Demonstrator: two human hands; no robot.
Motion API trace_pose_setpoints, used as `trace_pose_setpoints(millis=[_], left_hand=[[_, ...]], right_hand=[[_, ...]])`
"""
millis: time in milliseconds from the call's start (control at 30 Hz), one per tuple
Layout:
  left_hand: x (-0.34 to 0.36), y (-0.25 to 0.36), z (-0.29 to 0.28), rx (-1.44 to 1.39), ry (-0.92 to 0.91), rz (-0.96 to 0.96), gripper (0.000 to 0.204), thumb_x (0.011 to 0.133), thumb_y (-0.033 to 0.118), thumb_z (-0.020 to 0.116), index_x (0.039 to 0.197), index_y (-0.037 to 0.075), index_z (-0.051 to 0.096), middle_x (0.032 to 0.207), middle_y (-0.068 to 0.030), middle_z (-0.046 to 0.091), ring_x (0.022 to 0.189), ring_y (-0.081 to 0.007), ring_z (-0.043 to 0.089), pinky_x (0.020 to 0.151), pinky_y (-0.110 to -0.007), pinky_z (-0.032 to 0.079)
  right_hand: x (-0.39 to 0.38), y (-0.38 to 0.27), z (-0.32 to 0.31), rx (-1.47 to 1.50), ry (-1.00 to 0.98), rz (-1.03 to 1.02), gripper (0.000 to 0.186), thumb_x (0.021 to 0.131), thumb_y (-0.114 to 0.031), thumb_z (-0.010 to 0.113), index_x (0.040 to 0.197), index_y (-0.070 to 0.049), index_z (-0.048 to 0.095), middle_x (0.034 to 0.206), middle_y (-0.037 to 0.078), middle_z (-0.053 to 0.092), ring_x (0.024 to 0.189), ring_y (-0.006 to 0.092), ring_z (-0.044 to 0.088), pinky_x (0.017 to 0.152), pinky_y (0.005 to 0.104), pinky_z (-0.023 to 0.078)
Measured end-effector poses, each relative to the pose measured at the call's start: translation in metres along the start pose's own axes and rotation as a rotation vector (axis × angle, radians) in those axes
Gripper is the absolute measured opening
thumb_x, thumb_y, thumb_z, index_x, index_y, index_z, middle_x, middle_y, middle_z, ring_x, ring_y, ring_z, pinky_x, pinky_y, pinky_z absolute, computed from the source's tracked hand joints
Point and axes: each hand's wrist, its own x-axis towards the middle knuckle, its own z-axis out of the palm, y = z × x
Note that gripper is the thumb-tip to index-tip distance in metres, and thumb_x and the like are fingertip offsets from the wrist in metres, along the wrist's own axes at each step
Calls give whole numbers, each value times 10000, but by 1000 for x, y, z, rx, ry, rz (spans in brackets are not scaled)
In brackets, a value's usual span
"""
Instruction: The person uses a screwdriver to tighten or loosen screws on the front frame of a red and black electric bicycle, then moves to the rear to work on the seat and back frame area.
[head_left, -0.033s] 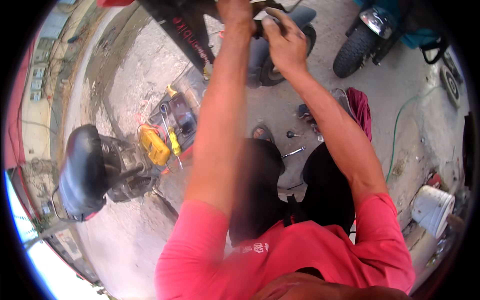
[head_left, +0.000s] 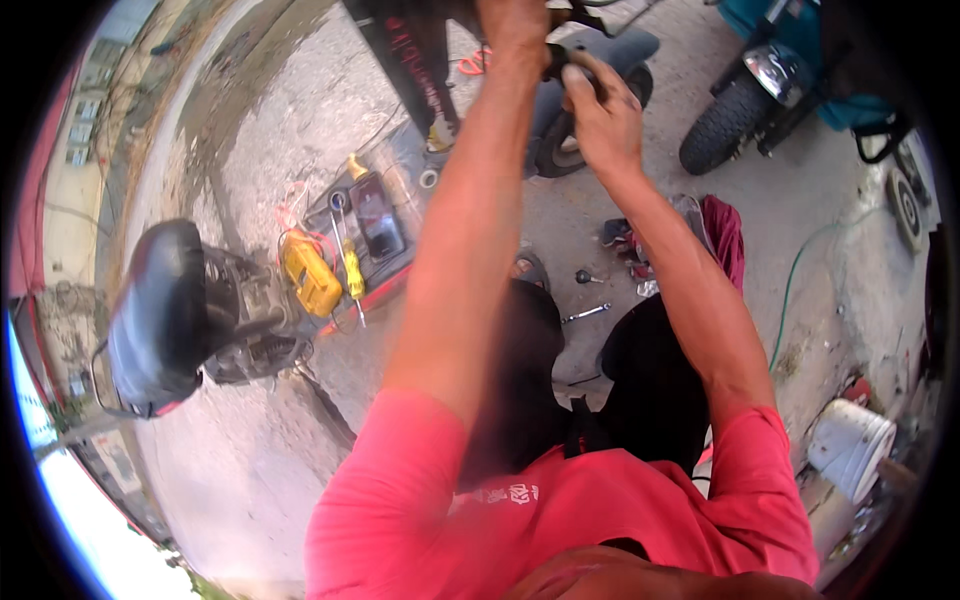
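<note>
Both my arms reach forward over a dark electric scooter (head_left: 418, 75) at the top of the view. My right hand (head_left: 607, 118) has its fingers bent around a black handlebar grip (head_left: 556, 62), with the thumb side toward my left hand. Close beside it on the left, my left hand (head_left: 515, 22) is at the scooter's handlebar area. The view's upper edge and blur hide its fingers. The scooter's grey front fender and wheel (head_left: 562, 150) show below my right hand.
On the scooter's footboard lie a phone (head_left: 377, 215), a yellow-handled screwdriver (head_left: 352, 270) and a yellow tool case (head_left: 311, 273). A wrench (head_left: 587, 313) lies between my knees. A maroon cloth (head_left: 722, 235), a white bucket (head_left: 851, 450), a black-seated scooter (head_left: 160, 310) and a teal vehicle's wheel (head_left: 725, 130) stand around.
My view has shifted a little, so the scooter and the items on it appear farther right. Both hands stay at the handlebar, with the right fingers slightly more bent around the grip.
</note>
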Motion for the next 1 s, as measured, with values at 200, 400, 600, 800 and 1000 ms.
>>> trace_pose_setpoints(millis=[200, 400, 600, 800, 1000], left_hand=[[-7, 54, -29, 419, 151, 31, 681, 911, 513, 714, 1394, 46, 607, 1289, -172, 698, 1156, -309, 670, 939, -416, 524], [1, 30, -28, 26, 277, 167, 789, 691, 317, 897, 1322, -19, 563, 1237, -257, 681, 1186, -396, 655, 1013, -456, 529], [-4, 41, -32, 91, 346, 7, 898, 700, 311, 890, 1387, -64, 448, 1275, -306, 637, 1215, -434, 624, 1027, -483, 517], [-7, 48, -38, -10, 263, 32, 785, 731, 285, 878, 1326, -44, 486, 1136, -245, 718, 1125, -427, 673, 975, -486, 540], [-3, 45, -35, -47, 227, -3, 747, 728, 273, 883, 1291, -42, 506, 1137, -234, 722, 1122, -424, 675, 964, -487, 537]], right_hand=[[-83, 39, 10, -265, -840, -247, 385, 972, -231, 682, 1291, -16, 676, 1204, 130, 719, 993, 205, 703, 887, 353, 547], [-117, 51, 88, -149, -1346, 135, 449, 956, -181, 681, 1377, -34, 627, 1341, 147, 671, 1097, 253, 698, 971, 390, 538], [-145, 35, 197, -79, -1604, -305, 597, 961, -337, 666, 1521, -209, 501, 1362, 122, 667, 1098, 353, 681, 953, 437, 536], [-163, 4, 260, -409, -1825, -280, 708, 965, -444, 615, 1594, -216, 384, 1216, 170, 712, 1056, 391, 695, 891, 490, 549], [-178, 17, 270, -442, -1802, -348, 716, 955, -525, 619, 1557, -188, 427, 1003, 244, 721, 923, 432, 707, 786, 524, 551]])
